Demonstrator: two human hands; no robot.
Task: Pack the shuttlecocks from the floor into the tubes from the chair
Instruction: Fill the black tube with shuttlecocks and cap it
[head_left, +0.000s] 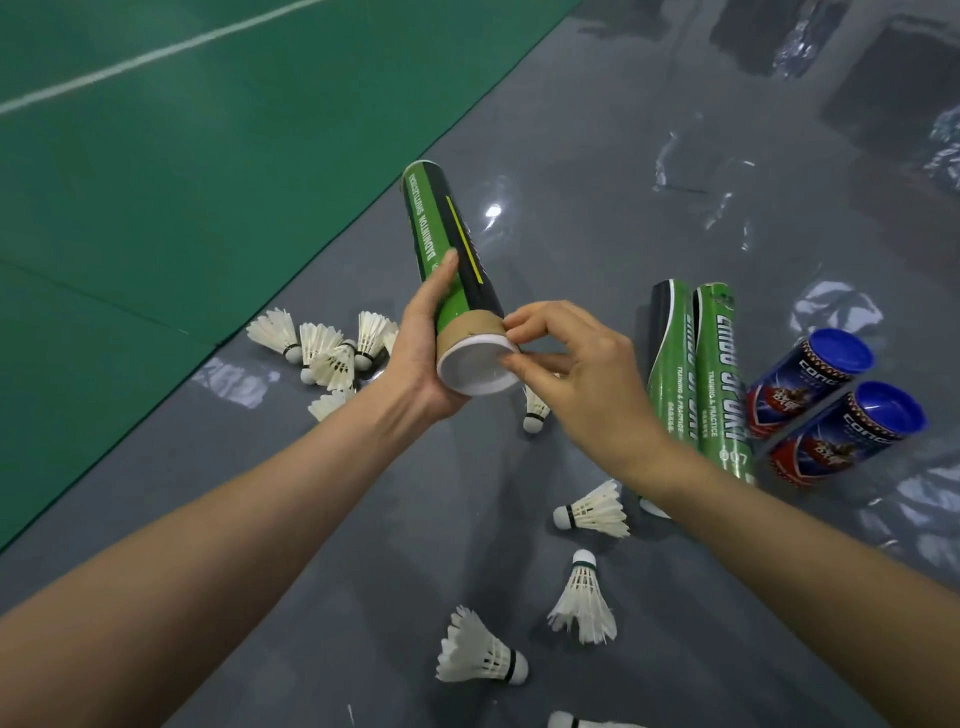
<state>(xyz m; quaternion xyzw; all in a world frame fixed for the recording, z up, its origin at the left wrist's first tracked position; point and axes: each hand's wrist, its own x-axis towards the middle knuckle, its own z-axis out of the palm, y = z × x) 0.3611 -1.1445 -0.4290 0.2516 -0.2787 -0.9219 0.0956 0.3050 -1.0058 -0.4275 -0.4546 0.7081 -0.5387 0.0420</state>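
Head view. Green-and-black cardboard tube (452, 260): near centre, gripped by our left hand (415, 353). White plastic cap (475, 364): on the tube's end, pinched at its rim by our right hand (566, 364). White feather shuttlecocks (584, 597): loose on the grey floor (571, 234), left and near. We judged the packing barely begun.

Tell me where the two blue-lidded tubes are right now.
Head view, right side: the blue-lidded tubes lie side by side on the grey floor, just right of the two green tubes lying there.

Shuttlecocks (480, 649), tubes (722, 364) on grey floor (571, 208)
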